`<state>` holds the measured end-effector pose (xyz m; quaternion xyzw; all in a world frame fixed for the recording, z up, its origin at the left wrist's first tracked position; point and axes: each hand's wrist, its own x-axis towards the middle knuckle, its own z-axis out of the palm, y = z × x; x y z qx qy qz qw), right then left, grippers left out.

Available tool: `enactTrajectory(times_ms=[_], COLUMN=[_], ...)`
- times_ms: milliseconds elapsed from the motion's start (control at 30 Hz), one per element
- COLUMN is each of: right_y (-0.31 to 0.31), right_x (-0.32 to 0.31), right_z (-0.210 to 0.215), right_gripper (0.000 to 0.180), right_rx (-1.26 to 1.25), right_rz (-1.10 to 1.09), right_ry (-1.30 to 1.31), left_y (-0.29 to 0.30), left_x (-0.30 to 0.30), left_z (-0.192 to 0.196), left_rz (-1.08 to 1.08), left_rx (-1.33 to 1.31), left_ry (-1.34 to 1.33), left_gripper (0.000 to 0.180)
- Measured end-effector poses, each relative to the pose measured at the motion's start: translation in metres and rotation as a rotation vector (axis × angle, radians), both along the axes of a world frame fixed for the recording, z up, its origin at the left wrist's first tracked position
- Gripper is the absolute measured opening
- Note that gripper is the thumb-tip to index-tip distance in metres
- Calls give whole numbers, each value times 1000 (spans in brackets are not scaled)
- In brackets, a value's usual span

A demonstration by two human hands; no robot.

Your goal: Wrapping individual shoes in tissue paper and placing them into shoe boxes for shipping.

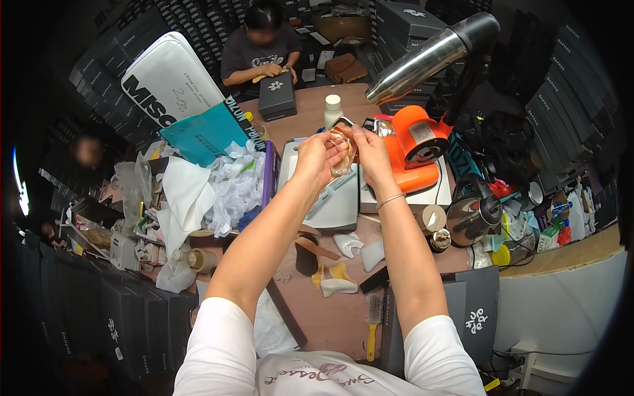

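Observation:
Over the middle of the table, both hands are raised around a glossy copper-brown piece (341, 146) with a clear, shiny surface; its exact kind is hard to make out. My left hand (316, 156) has its palm turned up and its fingers curled against the left side of the piece. My right hand (372, 154) grips the right edge, thumb on top. Below them lies a pale grey box or lid (335, 210). A cream bottle (332, 111) with a round cap stands just beyond the hands.
At right stands an orange blower (413, 152) with a long metal nozzle (429, 59), beside a kettle (473, 214). Crumpled white paper (234, 181) is heaped at left. Scraps and a yellow-handled brush (373, 327) lie nearer. Across the table, a person handles something over a dark box (277, 96).

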<state>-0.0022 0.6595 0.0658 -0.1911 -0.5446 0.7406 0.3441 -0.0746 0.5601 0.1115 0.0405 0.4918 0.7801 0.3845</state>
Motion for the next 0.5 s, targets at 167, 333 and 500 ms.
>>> enactTrajectory(times_ms=[167,333,500], right_y=[21,43,42], right_x=[27,60,57], right_z=[20,-19,-85], right_gripper=[46,35,35], right_rx=[144,954,1217], right_rz=[-22,-143,-132], right_ry=[-278,-1190,-1195], left_y=[-62,-185,-315], left_x=[-13,3,50], left_z=[-5,30,88], left_rz=[135,50,146], left_rx=[39,369,395], left_ry=[-118,-179,-197], left_gripper=[20,33,32])
